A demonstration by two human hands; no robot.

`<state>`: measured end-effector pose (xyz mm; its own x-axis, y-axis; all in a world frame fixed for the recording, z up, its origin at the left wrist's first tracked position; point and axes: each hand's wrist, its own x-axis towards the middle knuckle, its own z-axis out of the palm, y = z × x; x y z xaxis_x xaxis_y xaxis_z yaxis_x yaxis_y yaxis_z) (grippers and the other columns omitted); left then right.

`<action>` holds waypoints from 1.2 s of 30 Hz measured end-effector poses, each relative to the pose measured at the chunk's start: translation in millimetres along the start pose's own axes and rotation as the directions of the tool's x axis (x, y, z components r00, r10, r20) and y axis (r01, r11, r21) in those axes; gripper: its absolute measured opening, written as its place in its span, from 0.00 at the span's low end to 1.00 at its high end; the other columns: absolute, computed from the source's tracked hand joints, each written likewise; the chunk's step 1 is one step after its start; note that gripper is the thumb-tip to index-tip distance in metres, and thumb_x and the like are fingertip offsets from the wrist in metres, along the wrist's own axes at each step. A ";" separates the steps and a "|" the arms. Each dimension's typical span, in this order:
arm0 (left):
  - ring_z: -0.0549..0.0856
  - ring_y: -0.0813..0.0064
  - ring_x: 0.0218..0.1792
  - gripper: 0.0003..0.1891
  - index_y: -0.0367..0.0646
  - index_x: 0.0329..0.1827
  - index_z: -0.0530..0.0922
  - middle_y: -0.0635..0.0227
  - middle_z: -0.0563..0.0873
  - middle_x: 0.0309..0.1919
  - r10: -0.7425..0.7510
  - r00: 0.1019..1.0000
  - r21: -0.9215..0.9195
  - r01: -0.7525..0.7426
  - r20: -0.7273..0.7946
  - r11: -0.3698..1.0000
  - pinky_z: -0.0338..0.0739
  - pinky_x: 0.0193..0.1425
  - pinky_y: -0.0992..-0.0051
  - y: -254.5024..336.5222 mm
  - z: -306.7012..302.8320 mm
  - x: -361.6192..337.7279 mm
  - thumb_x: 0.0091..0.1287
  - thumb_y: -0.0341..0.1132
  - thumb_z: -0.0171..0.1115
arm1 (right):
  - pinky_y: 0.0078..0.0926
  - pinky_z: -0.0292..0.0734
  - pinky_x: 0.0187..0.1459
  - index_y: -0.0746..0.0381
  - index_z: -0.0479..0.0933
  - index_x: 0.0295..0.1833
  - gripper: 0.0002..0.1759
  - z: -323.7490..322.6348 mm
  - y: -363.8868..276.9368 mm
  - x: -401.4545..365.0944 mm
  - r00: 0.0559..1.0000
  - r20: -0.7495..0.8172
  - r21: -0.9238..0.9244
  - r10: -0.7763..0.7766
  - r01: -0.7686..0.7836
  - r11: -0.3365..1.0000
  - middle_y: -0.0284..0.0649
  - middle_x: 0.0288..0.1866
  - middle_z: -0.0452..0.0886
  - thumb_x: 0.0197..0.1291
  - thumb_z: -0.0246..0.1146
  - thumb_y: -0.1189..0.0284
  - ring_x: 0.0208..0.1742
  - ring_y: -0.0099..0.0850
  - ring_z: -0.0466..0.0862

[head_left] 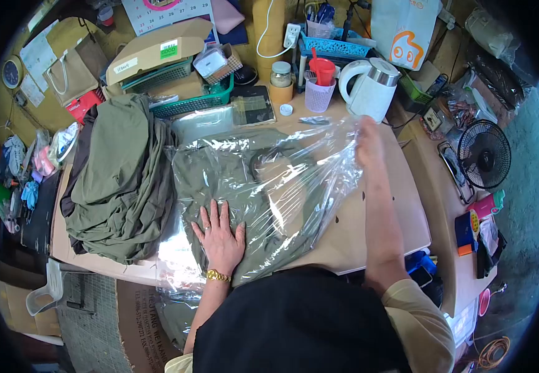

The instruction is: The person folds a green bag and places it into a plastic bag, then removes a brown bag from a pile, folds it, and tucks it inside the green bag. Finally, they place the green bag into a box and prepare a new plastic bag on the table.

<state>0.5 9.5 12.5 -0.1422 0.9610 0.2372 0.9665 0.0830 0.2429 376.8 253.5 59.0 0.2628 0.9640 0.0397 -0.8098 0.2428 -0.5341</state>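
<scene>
A clear plastic bag lies across the middle of the table with an olive-green garment inside it. My left hand rests flat on the bag, fingers spread, pressing over the garment; a gold watch circles its wrist. Up and to the right, my right hand is closed on the bag's edge, and the film is stretched taut in creases toward it. Its fingertips are partly hidden and slightly blurred. To the left of the bag, a pile of olive-green garments is heaped, with darker cloth beneath.
Behind the bag stand a white kettle, a lilac basket, a lidded jar and a green basket. A black fan is at the right. Brown cardboard covers the table.
</scene>
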 end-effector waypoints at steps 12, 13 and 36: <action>0.55 0.48 0.80 0.36 0.46 0.78 0.64 0.57 0.61 0.80 -0.022 0.999 0.023 0.022 -0.029 0.999 0.39 0.80 0.37 -0.1 1.8 1.9 0.71 0.54 0.55 | 0.25 0.76 0.36 0.61 0.74 0.48 0.12 -64.8 -59.2 -71.4 0.951 0.097 -0.928 0.295 -0.020 0.373 0.31 0.36 0.80 0.70 0.65 0.65 0.34 0.22 0.80; 0.54 0.48 0.81 0.35 0.46 0.79 0.63 0.57 0.61 0.80 -0.029 0.999 0.025 0.029 -0.018 0.999 0.38 0.80 0.38 0.9 0.5 2.9 0.72 0.54 0.54 | 0.25 0.75 0.35 0.60 0.75 0.46 0.10 -21.2 -33.1 -117.5 0.918 0.064 -0.928 0.392 -0.089 0.361 0.31 0.35 0.80 0.70 0.65 0.66 0.33 0.22 0.79; 0.77 0.51 0.62 0.15 0.43 0.56 0.83 0.54 0.78 0.61 0.198 0.969 -0.162 -0.221 -0.151 0.962 0.69 0.65 0.51 -0.4 -36.9 56.9 0.69 0.36 0.61 | 0.41 0.77 0.49 0.65 0.78 0.44 0.18 -25.1 -63.0 -123.8 0.920 0.389 -0.760 -0.038 0.298 -0.578 0.47 0.41 0.82 0.50 0.74 0.70 0.47 0.47 0.83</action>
<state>-15.9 54.4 60.6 0.0212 0.9075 0.4196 0.9264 -0.1756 0.3332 408.4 116.1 66.5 0.0684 0.9202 0.3853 0.9448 0.0643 -0.3212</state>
